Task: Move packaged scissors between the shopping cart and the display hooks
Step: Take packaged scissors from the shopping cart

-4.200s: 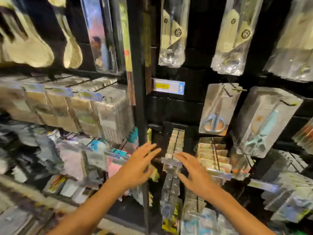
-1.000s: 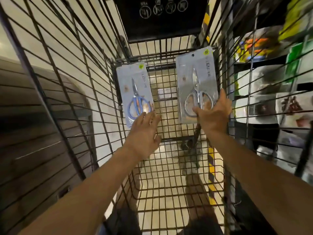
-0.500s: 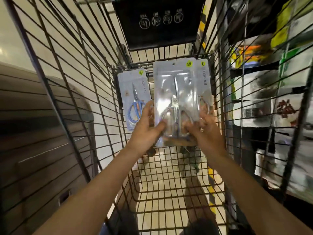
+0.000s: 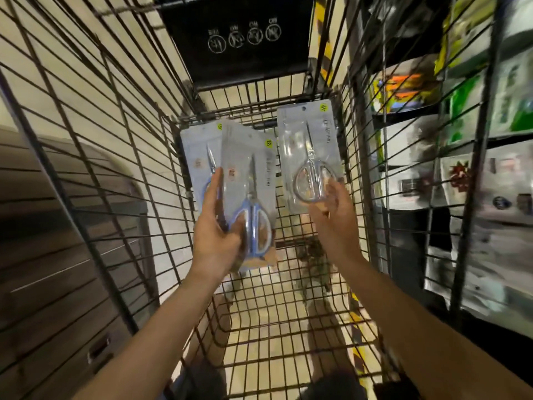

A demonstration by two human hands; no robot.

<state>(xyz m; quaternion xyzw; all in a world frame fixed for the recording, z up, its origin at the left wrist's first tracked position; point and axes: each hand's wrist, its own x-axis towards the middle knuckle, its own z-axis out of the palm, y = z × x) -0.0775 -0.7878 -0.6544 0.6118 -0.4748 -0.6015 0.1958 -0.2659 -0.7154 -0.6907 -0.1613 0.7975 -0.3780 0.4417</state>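
I look down into a black wire shopping cart. My left hand grips a clear packet of blue-handled scissors, held upright above the cart floor. Behind it a second blue-handled scissors packet leans on the cart's far end wall. To the right stands a packet of clear-handled scissors. My right hand pinches that packet at its lower edge, fingers over the handles.
A black sign panel with white icons hangs on the cart's far end. Shelves of blurred packaged goods run along the right, outside the cart wall. A dark slatted wall lies on the left.
From the display hooks the view swung down into the cart. Both hands were on one packet in the middle; now the left holds a blue-handled packet and the right has gone to the clear-handled one.
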